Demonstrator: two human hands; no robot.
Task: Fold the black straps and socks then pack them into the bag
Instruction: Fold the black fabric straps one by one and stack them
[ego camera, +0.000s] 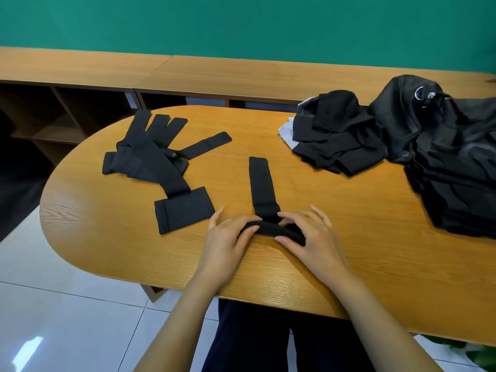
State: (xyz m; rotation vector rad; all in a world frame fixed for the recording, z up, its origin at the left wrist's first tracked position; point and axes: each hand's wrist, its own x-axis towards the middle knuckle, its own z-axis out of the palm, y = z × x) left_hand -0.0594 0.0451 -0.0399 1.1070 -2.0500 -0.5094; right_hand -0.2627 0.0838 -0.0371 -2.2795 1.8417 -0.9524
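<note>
Over on the left of the oval wooden table (107,237) lies a heap of black straps (150,154), criss-crossed and loose, with one flat folded piece (183,212) at its near edge. Nobody is touching those.

In the middle, just in front of the person, is the strap (259,183) being worked. It runs straight away from the body, its long axis pointing toward the far edge of the table. Its near end is turned over into a thick roll lying crosswise under the fingers.

The left hand (225,237) curls its fingers over the left end of that roll. The right hand (314,236) pinches the right end between thumb and fingers. Both hands hold the same strap, equally close to it, and the flat length lies ahead of them. I'd judge the next move is to turn the roll forward along that length, keeping both ends level so it doesn't go crooked.

Farther right sits a pile of what look to be dark socks (338,138). Beyond it, at the table's right end, slumps the black bag (442,157), well apart from the hands. The right hand is the nearer one to it.
</note>
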